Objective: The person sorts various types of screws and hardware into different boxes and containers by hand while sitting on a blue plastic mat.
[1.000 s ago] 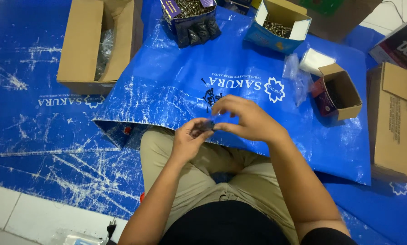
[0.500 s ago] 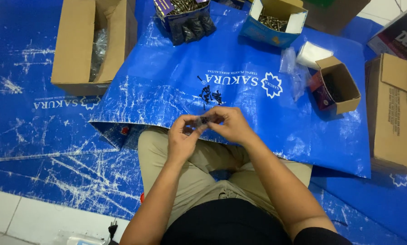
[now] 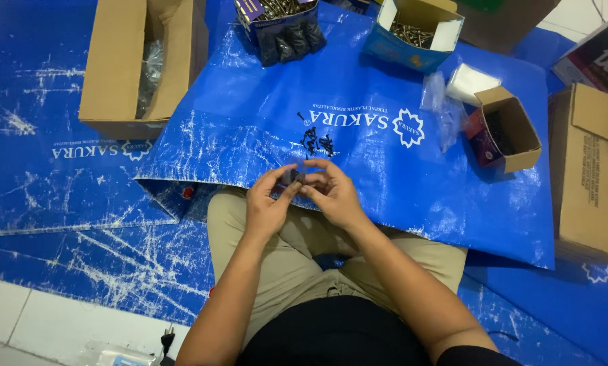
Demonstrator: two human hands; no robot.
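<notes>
Seated person, both hands over the lap at the blue tarp [image 3: 358,169] edge. Left hand [image 3: 267,207] and right hand [image 3: 331,193] pinch a small dark bundle of screws [image 3: 292,177] between fingertips. Likely light, rigid, sharp-tipped and prone to slipping apart; best gripped mid-shank. Loose screws [image 3: 315,142] lie just beyond.

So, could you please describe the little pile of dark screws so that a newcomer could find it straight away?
Start at the blue tarp sheet spread over the person's lap. Just beyond the left hand and right hand, by the sheet's white lettering, lies the pile of loose dark screws. Unlike the screws in the open boxes farther off, these lie bare on the sheet.
</notes>
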